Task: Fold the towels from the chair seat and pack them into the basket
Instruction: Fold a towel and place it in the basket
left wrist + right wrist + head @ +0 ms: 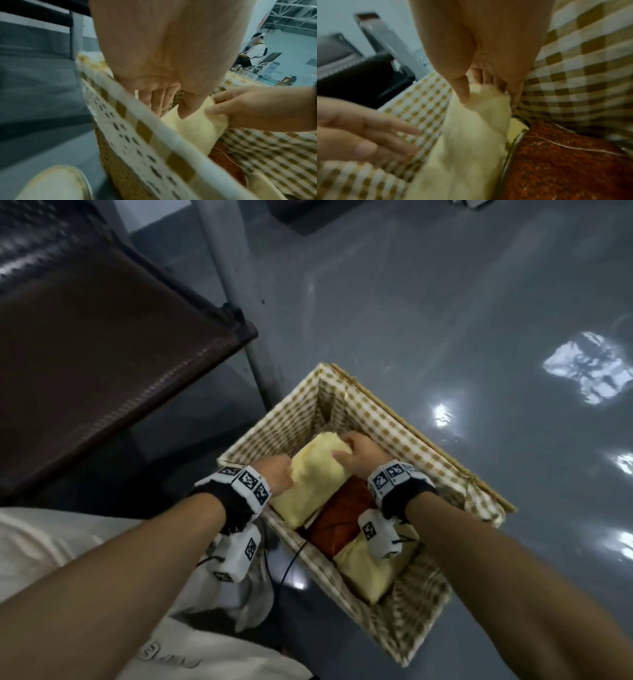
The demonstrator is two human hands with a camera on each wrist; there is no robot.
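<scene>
A wicker basket (260,436) with a brown-checked lining (573,67) stands on the floor. A folded yellow towel (315,477) lies slanted along its left inner wall. My right hand (356,453) grips the towel's far end, thumb (464,94) on top and fingers behind. My left hand (279,479) is at the towel's near-left edge, with its fingers (157,100) straight down along the basket wall. Beside the towel lie a rust-red towel (342,518) and a second folded yellow towel (370,573). The dark brown chair seat (85,354) on the left shows no towels.
A grey chair leg (233,285) stands just behind the basket's left corner. Glossy grey floor (479,337) surrounds the basket. My shoe (51,184) is close to its near-left side. A black cable (287,570) hangs by that side. A seated person (255,52) is far off.
</scene>
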